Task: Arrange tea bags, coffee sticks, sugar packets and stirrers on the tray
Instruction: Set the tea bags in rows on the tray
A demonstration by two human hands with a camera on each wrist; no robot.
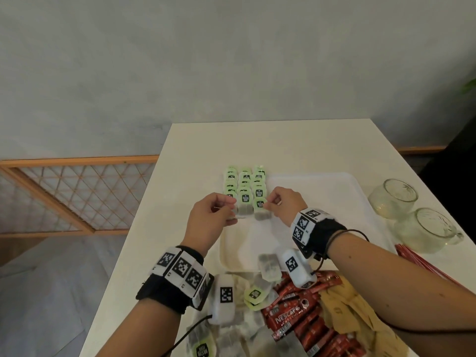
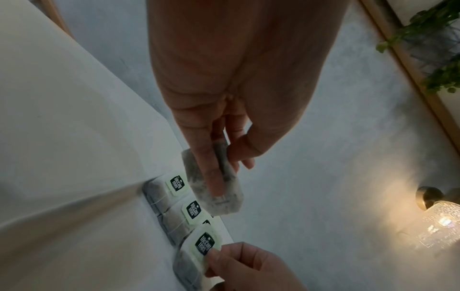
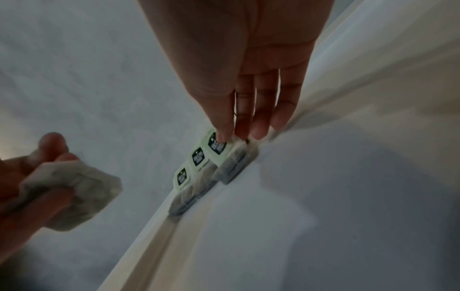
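Head view: left hand [image 1: 210, 215] fingers grip a loose tea bag [image 2: 214, 182]; right hand [image 1: 283, 206] pinches a green tag [image 1: 259, 203]

- A white table [image 1: 257, 148] fills the middle and lower part of the head view.
- A white tray [image 1: 334, 191] lies flat on it, right of the middle.
- Two glass cups [image 1: 414, 215] stand on the table at the right, just beside the tray.
- Red stirrers [image 1: 422, 264] lie at the right edge, below the cups.
- A pile of tea bags [image 1: 231, 336], red coffee sticks [image 1: 306, 320] and brown sugar packets [image 1: 347, 310] lies at the bottom of the frame.
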